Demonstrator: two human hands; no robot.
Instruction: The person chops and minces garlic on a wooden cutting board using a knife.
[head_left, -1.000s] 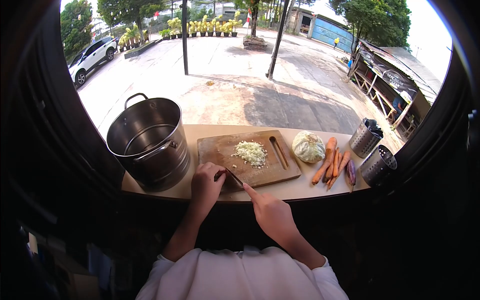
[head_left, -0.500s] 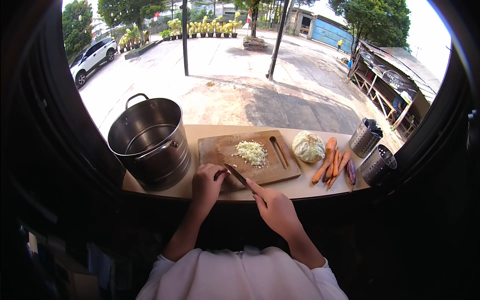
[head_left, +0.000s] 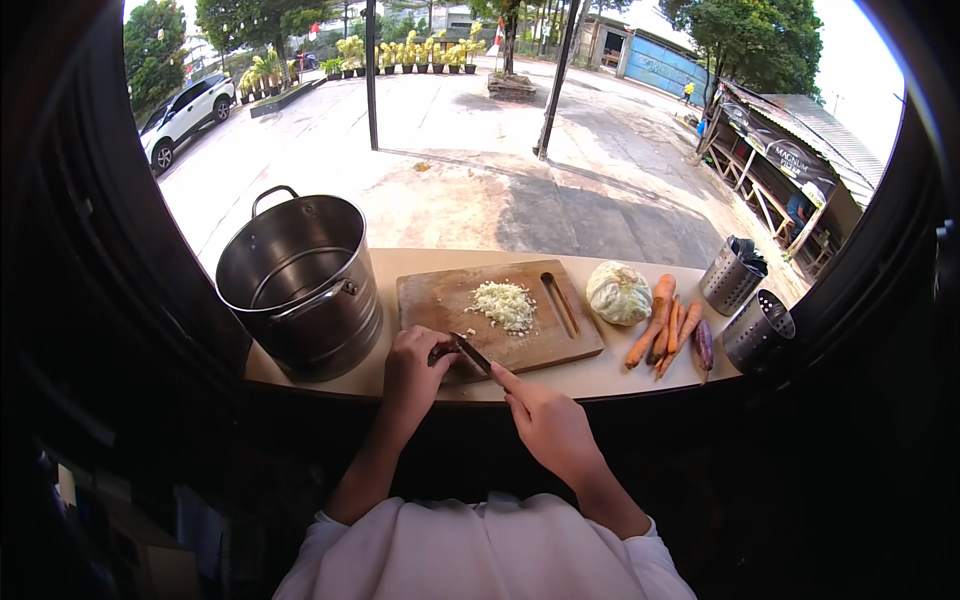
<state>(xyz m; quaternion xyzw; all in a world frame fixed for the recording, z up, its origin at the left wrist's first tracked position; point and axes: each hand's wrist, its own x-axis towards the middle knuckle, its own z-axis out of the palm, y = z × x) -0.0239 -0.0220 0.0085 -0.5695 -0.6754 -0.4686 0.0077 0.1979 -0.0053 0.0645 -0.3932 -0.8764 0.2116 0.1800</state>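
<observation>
A knife (head_left: 471, 353) is in my right hand (head_left: 548, 412), its blade pointing up and left over the near edge of the wooden cutting board (head_left: 430, 295). My left hand (head_left: 412, 362) is at the board's near left corner with fingers curled together beside the knife tip; whatever they pinch is hidden or too small to name. Farther back on the board lies a heap of finely chopped whitish pieces (head_left: 504, 306). A few small bits lie between the heap and my left fingers.
To the left stands a large steel pot (head_left: 345, 300). Right of the board are a cabbage (head_left: 618, 294), several carrots (head_left: 660, 325), a purple vegetable (head_left: 704, 345) and two perforated steel holders (head_left: 755, 335). The counter (head_left: 480, 394) has a near edge just below the board.
The knife blade has shifted very slightly, its tip staying near my left fingers. My left hand holds nearly the same place, and the chopped heap looks unchanged.
</observation>
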